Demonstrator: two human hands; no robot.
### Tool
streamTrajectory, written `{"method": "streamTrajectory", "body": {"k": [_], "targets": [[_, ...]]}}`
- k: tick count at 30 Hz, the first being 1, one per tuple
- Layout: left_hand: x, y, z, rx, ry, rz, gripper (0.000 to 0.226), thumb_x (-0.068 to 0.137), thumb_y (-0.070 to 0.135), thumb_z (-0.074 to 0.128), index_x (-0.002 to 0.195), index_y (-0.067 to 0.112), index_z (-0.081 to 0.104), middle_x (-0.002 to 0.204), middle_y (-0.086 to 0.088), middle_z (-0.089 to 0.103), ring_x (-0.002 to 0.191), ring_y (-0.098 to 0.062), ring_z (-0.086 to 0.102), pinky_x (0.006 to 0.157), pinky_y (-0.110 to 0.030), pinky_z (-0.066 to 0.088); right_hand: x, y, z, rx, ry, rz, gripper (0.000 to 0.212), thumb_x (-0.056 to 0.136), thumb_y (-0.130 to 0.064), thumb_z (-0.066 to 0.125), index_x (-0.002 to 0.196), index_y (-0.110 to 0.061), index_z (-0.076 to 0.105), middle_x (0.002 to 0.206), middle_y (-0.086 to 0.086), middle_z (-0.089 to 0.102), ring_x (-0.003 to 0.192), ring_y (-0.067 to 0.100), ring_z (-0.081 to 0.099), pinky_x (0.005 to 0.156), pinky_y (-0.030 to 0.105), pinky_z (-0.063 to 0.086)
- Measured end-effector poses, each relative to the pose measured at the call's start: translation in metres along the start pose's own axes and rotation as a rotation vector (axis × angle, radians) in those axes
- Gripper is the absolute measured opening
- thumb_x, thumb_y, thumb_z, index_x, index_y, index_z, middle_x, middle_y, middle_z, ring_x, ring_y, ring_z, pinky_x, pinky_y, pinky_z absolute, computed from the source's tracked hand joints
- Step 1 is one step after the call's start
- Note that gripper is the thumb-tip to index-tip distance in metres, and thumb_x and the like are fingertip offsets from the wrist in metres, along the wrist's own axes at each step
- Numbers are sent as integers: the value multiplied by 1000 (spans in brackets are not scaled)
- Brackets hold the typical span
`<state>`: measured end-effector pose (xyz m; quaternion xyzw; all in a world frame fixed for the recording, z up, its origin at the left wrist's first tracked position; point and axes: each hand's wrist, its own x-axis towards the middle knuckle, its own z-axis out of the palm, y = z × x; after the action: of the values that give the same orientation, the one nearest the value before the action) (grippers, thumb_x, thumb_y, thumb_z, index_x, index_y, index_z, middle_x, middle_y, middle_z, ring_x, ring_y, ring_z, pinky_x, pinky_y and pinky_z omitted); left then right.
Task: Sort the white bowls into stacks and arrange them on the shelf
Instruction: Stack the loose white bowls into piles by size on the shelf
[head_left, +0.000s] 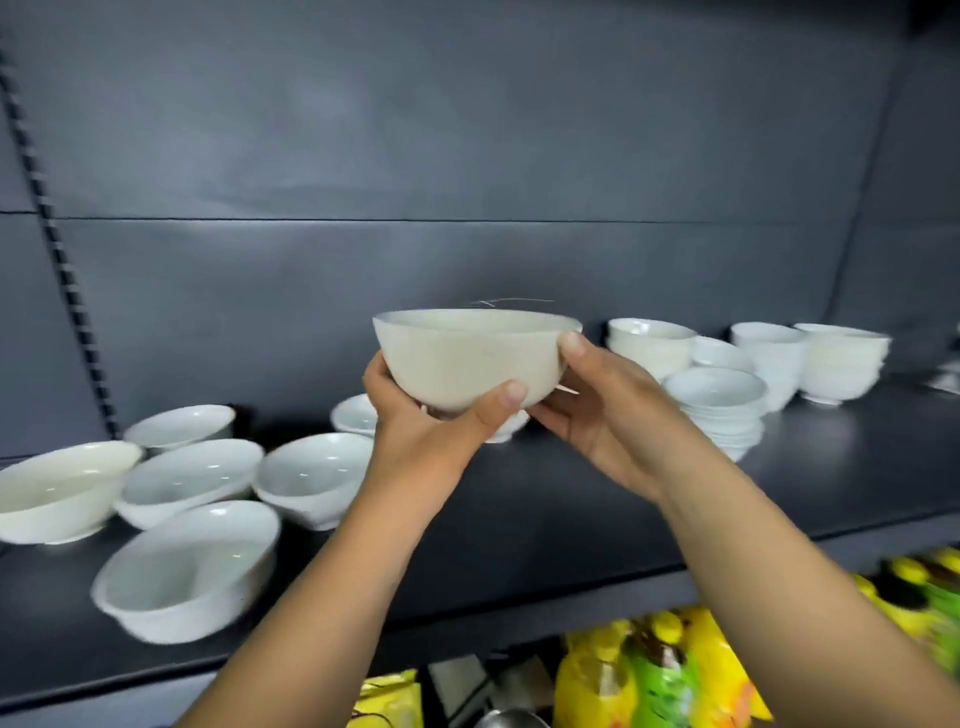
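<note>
Yellow and green packets (660, 675) crowd the bottom right corner, a shiny metal rim (511, 719) beside them; a dark back panel (467, 130) rises behind.

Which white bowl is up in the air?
The cream-white round bowl in the middle, held up by the left hand and right hand; the rest sit on the dark shelf.
</note>
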<state>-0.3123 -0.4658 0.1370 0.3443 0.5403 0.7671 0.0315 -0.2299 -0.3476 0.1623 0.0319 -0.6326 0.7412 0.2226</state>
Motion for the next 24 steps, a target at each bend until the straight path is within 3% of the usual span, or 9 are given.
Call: {"method": "streamTrajectory", "body": {"k": [3,5,8,11,14,18,21,24], "targets": [[-20,-12,64,4,-217,-39,86,39,38,79,117,22,46,108,9,66,93,7,62,69,-10,49,-48,-19,-69,3,16,-74,58,54,-45,78,101,-14,65,103,2,71,100,14,65,81,23,52],[-35,-21,107,-30,-307,-72,81,41,40,78,116,26,51,107,10,69,102,-3,62,78,-18,51,-79,-32,-114,21,43,-81,58,49,-42,83,98,-13,70,103,4,71,99,16,66,79,23,53],[-58,-36,172,-95,-412,-123,99,40,49,86,126,17,50,120,0,64,114,-13,58,91,-28,49,-125,-47,-174,46,108,-65,59,44,-38,88,95,-13,72,100,5,72,94,14,67,74,22,54],[-77,-47,224,-117,-392,-175,105,35,53,87,125,12,51,120,-3,64,112,-14,59,86,-27,50,-158,-57,-221,56,185,-35,77,38,-36,91,105,-9,63,101,5,72,93,14,67,74,21,54],[-90,-59,264,-130,-397,-220,90,38,39,85,119,16,54,115,1,66,108,-12,61,81,-23,51,-183,-66,-258,62,224,-13,86,36,-35,91,111,-7,59,102,6,71,93,14,67,73,21,54],[-89,-69,306,-111,-404,-244,109,23,52,89,121,21,51,119,1,63,110,-13,60,90,-32,50,-197,-74,-299,74,255,-33,90,32,-36,92,111,-7,58,100,5,71,92,14,68,73,21,54],[-81,-82,337,-107,-392,-241,90,31,41,83,114,30,50,116,7,61,104,-6,60,86,-29,50,-197,-74,-332,75,290,-45,92,32,-36,92,112,-8,58,101,5,71,93,14,68,74,22,55],[-67,-105,369,-139,-401,-213,80,35,38,79,110,30,52,109,10,64,94,1,63,73,-18,51,-191,-73,-369,59,308,-34,98,34,-37,92,119,-7,55,107,7,69,96,16,66,77,24,55]]}}
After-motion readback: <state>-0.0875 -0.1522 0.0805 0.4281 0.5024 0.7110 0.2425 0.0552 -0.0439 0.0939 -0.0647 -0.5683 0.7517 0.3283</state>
